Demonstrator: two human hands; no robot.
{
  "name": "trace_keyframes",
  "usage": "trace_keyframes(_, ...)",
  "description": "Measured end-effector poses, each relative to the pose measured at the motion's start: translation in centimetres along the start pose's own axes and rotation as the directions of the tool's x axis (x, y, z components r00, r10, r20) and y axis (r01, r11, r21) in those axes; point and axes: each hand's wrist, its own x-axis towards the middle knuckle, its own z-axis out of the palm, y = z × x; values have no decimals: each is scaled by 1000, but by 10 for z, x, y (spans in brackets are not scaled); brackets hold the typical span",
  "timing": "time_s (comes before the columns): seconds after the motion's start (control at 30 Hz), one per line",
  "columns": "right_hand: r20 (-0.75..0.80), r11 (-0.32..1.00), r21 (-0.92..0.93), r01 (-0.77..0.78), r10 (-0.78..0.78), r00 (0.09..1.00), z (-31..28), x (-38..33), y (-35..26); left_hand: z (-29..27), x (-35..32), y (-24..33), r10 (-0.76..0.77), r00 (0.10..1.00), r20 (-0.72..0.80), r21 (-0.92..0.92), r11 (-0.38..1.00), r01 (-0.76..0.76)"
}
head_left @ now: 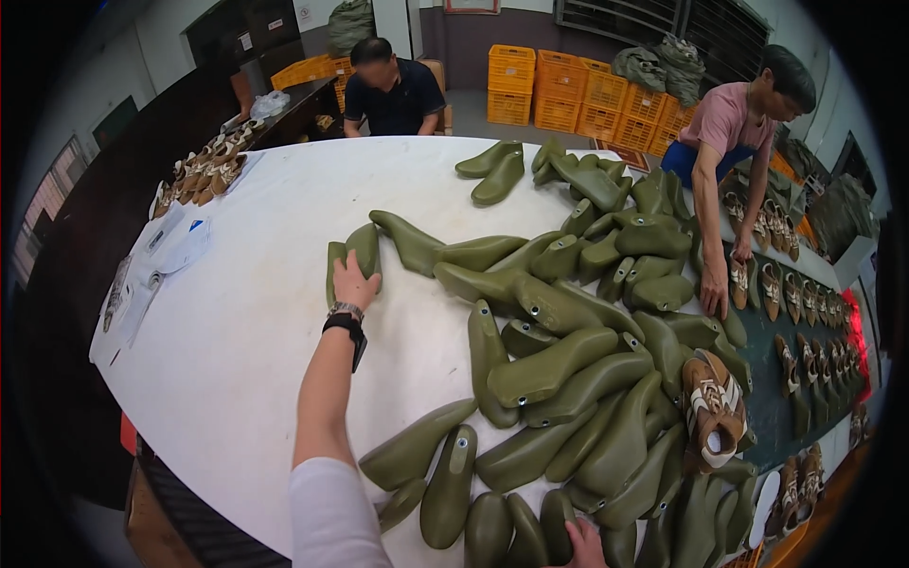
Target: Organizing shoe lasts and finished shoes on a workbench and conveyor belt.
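Observation:
At the middle left of the white table, my left hand (353,287) is closed over a pair of green shoe lasts (364,241) standing side by side, its fingers resting on them. My right hand (587,547), cut off by the lower edge, has its fingers closed against a green shoe last (557,523) at the near side of a heap. That heap of green shoe lasts (554,364) covers the middle and right of the table, many lying across each other. A brown and white sneaker (712,402) sits on top at the right.
Across the table sits a person in a dark shirt (398,95). At right, a person in a pink shirt (729,123) reaches toward lasts beside rows of shoes (805,293). Orange crates (559,90) stack behind. Papers (170,251) and more shoes (204,170) lie at left.

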Motion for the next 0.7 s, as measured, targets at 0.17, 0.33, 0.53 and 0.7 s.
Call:
trace_keyframes(0.17, 36, 999, 47, 1, -3, 999, 4, 1, -2, 23, 11, -15, -306, 935, 178, -126, 936, 330)
trace_keyframes(0.33, 23, 999, 27, -23, 22, 999, -1, 3, 0, -35, -56, -6, -283, 809, 516, -639, 502, 583)
trace_keyframes(0.53, -11, 999, -43, 34, -35, 999, -4, 8, 9, -162, -145, -47, 102, 244, 965, -264, 331, 906)
trace_keyframes(0.7, 10, 994, -105, 43, -42, 999, 2, 9, 11, -110, -89, -61, -223, 680, 698, -98, 912, 398)
